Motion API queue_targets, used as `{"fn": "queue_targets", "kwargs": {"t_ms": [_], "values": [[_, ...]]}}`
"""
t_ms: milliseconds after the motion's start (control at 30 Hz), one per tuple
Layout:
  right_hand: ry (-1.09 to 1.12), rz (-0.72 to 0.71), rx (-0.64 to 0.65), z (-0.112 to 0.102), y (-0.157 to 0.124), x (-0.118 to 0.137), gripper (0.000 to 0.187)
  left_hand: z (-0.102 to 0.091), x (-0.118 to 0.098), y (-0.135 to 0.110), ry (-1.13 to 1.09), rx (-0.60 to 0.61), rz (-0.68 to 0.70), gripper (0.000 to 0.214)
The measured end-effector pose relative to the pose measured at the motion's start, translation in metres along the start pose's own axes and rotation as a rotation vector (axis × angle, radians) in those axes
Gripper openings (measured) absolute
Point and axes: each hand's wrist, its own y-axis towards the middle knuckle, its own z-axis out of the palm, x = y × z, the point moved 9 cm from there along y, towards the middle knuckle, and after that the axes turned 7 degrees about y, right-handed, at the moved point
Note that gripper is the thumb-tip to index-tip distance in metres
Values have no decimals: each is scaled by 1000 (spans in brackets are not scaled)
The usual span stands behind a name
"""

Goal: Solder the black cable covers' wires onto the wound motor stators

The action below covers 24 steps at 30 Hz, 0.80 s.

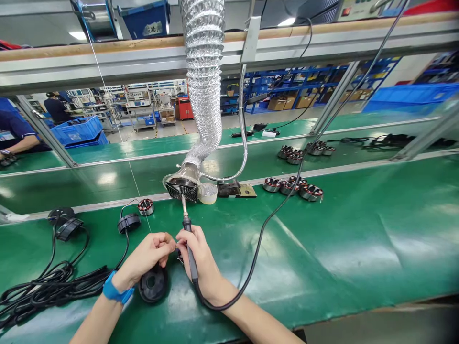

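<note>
A soldering iron [191,263] with a black handle rests in my right hand [202,267], its metal tip pointing up and away. The fingertips of my left hand [150,258], which wears a blue wristband [117,288], are pinched together and meet those of my right hand. What lies between them is too small to make out. Just below my left hand, a round black cover [153,285] with a hole in its middle lies on the green mat. Part of a small, dark object [180,257] shows beneath my right fingers, mostly hidden.
A silver exhaust duct [204,86] hangs down to a fan hood [182,186]. Motor stators [311,192] sit at right; another stator [146,207] and a black housing [129,223] at left. Black cables [60,286] lie coiled there. Across the bench, a person's arm [21,143] shows.
</note>
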Motion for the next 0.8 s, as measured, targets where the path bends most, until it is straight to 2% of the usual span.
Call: {"fn": "queue_targets", "kwargs": {"t_ms": [133, 267, 467, 600, 800], "values": [[17, 1, -33, -6, 1, -1, 28, -4, 3, 3, -18, -32, 0, 23], [22, -47, -118, -26, 2, 3, 34, -5, 7, 6, -27, -42, -38, 24], [-39, 3, -273, -61, -8, 6, 19, -5, 13, 11, -65, -51, -83, 24], [-99, -97, -257, -63, -13, 20, 21, -7, 15, 12, -52, -65, -86, 23], [-60, -117, -226, -58, -10, 23, 21, -8, 16, 12, -59, -69, -73, 23]]}}
